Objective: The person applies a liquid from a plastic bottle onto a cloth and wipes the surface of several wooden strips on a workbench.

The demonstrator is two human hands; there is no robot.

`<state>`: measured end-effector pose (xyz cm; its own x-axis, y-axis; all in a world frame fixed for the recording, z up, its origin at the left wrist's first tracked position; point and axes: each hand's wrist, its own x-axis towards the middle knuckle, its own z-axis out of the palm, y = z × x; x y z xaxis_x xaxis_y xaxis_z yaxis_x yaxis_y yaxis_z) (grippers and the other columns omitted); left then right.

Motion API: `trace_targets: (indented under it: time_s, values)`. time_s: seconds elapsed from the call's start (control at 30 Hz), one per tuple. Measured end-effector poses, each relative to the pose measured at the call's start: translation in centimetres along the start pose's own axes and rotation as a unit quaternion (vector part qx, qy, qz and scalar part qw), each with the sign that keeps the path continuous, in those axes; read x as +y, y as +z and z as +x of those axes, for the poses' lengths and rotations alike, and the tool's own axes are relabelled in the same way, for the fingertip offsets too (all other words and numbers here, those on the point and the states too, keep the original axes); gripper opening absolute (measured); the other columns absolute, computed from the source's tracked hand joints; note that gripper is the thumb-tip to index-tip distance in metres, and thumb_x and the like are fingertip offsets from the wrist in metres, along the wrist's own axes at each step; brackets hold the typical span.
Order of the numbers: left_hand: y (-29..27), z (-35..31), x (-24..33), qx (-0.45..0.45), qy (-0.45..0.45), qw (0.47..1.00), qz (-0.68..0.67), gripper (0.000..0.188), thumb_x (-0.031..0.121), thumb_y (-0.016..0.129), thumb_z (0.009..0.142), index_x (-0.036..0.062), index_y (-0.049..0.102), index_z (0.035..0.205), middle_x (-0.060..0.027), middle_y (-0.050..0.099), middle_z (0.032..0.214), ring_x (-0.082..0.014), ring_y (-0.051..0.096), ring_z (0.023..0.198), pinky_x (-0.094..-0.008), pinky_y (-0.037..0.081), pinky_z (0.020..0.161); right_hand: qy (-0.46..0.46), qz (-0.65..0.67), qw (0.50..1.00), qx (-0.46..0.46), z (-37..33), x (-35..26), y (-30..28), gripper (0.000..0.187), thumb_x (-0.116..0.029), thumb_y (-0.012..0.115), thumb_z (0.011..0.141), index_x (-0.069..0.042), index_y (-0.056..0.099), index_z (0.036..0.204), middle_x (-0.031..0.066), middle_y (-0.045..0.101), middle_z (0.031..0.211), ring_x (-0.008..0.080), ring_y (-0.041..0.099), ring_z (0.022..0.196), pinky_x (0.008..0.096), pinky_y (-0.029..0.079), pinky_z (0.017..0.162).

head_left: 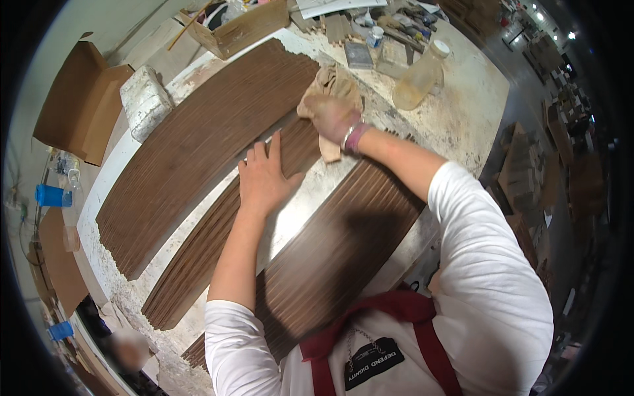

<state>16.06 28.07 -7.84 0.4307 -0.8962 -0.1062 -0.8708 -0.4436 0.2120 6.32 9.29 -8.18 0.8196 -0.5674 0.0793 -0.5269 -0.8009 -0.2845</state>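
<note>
The right hand (335,119) is holding a crumpled beige cloth (338,82) against the upper end of the middle stack (205,247) of brown strips. The left hand (265,178), fingers spread, is resting lower on that stack. I am observing a wider left stack (198,145) lying alongside, and a right stack (343,237) lying nearest the torso. A capped yellowish bottle (416,82) is occupying the worktable (475,125) right of the cloth.

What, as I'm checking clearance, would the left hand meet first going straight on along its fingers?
The left hand would probably meet the leftmost ribbed brown panel; the exact gap is unclear.
</note>
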Motion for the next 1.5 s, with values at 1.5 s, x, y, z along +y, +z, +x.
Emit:
trace_targets:
  time_s: [1.5]
  values:
    - [1.1,-0.6,0.7,0.048,0.028,0.998,-0.018,0.092,0.045,0.076,0.074,0.0093,0.033,0.148,-0.0161,0.048,0.127,-0.0308,0.049,0.117,-0.0452,0.041,0.094,0.17,-0.027,0.979,-0.105,2.2,8.0,-4.6,0.041,-0.011,0.056,0.085,-0.016,0.059,0.126,0.0193,0.067,0.108,0.036,0.065,0.099,0.0415,0.051,0.087]
